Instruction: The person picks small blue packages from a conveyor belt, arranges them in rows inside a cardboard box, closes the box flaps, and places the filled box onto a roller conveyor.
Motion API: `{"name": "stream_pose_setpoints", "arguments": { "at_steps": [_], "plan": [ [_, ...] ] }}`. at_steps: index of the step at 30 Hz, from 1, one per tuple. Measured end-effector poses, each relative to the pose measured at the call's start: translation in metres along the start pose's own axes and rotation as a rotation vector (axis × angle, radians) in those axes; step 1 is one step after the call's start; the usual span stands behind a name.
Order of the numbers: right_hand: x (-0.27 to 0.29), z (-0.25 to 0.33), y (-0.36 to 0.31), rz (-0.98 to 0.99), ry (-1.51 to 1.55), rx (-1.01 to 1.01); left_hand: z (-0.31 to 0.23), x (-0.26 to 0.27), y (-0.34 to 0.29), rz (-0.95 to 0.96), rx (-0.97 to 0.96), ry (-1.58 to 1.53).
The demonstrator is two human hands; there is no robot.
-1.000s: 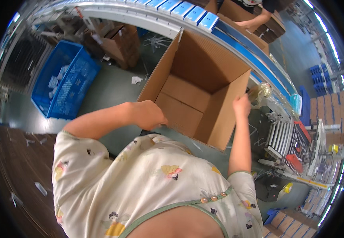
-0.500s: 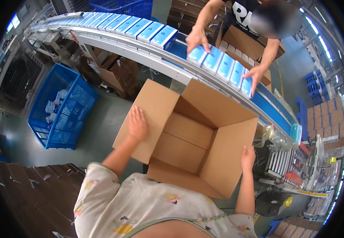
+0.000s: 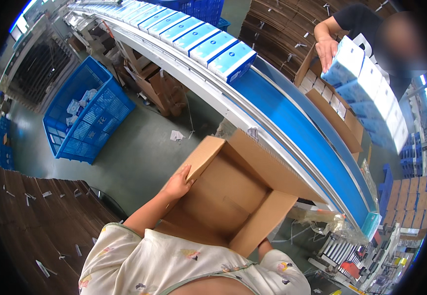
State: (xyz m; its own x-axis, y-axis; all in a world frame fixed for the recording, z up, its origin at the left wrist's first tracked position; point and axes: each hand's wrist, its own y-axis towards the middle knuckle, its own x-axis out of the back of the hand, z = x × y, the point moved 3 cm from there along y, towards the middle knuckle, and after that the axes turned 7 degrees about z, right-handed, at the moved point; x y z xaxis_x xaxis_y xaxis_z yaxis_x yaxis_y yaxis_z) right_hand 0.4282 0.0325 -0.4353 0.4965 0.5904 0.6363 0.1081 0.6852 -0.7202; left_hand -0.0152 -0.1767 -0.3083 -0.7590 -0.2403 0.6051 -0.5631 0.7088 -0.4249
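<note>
An open brown cardboard box (image 3: pixel 223 199) is tilted in front of my body, its flaps spread and its inside bare. My left hand (image 3: pixel 178 184) grips the left flap, fingers curled over its edge. At the box's lower right, my right hand (image 3: pixel 264 246) holds it from the outer side; the box and my sleeve hide most of its fingers. Beyond the box, a co-worker's hand (image 3: pixel 326 53) holds up a row of blue-and-white packs (image 3: pixel 368 91). More blue-and-white packs (image 3: pixel 233 58) stand in line on the blue conveyor belt (image 3: pixel 287 123).
A blue plastic crate (image 3: pixel 88 110) with crumpled packs stands on the floor at left. Stacked flat cardboard (image 3: pixel 31 231) lies at lower left. Behind the belt is a carton (image 3: pixel 329 115) with packs inside. Metal rollers (image 3: pixel 339 253) are at right.
The co-worker has lifted the row of packs off the belt, up and to the right. My box has come closer and tilted; my right hand has moved lower, behind its side.
</note>
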Motion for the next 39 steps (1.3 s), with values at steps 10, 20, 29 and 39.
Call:
{"name": "stream_pose_setpoints", "arguments": {
  "at_steps": [10, 20, 29, 39],
  "plan": [
    [0.103, 0.170, -0.285, 0.479, -0.422, 0.932, 0.007, -0.016, 0.042, -0.302, -0.030, 0.028],
    [-0.002, 0.113, -0.389, 0.537, -0.284, 0.967, -0.006, 0.009, 0.060, -0.085, 0.051, 0.003],
    [0.021, 0.099, -0.377, -0.154, -0.659, 0.979, -0.026, -0.028, 0.061, -0.124, 0.033, -0.005],
    [-0.133, -0.041, -0.369, -0.283, -0.639, 1.078, -0.022, -0.030, 0.065, -0.163, -0.043, 0.023]
  ]
}}
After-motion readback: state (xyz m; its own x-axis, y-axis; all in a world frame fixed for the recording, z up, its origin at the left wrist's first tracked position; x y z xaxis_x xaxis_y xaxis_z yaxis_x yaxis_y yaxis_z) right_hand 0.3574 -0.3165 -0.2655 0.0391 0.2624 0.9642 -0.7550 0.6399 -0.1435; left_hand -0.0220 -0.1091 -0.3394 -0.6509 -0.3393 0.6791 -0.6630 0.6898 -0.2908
